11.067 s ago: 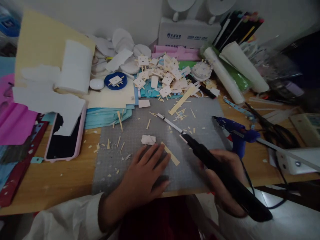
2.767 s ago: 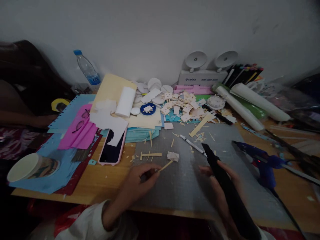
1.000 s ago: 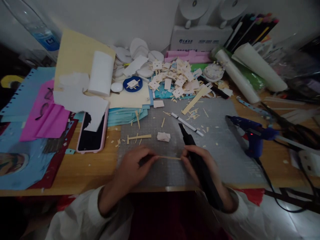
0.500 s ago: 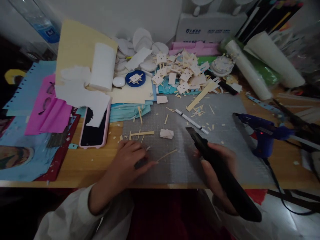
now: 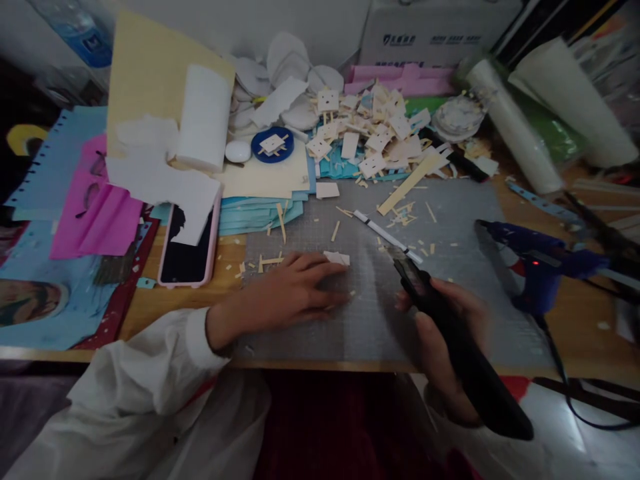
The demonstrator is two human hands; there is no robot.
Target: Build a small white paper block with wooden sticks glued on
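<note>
My left hand (image 5: 290,291) lies flat on the grey cutting mat (image 5: 450,220), fingers stretched out to the right over a thin tan strip, most of which is hidden under them. Its fingertips almost touch a small white folded piece (image 5: 337,257). My right hand (image 5: 447,327) is wrapped round a long black utility knife (image 5: 455,340), whose tip points up and left above the mat. A white pen (image 5: 385,235) lies just beyond the knife tip.
A blue hot glue gun (image 5: 535,257) stands at the mat's right. A phone in a pink case (image 5: 190,240) lies left of the mat. Behind are a heap of small cream cut-outs (image 5: 370,133), stacked blue paper (image 5: 260,213), pink sheets (image 5: 95,213), white rolls (image 5: 515,137).
My left hand has moved up and right, flattening over the thin strip it was pinching. The knife hand shifted slightly right. The camera tipped further down.
</note>
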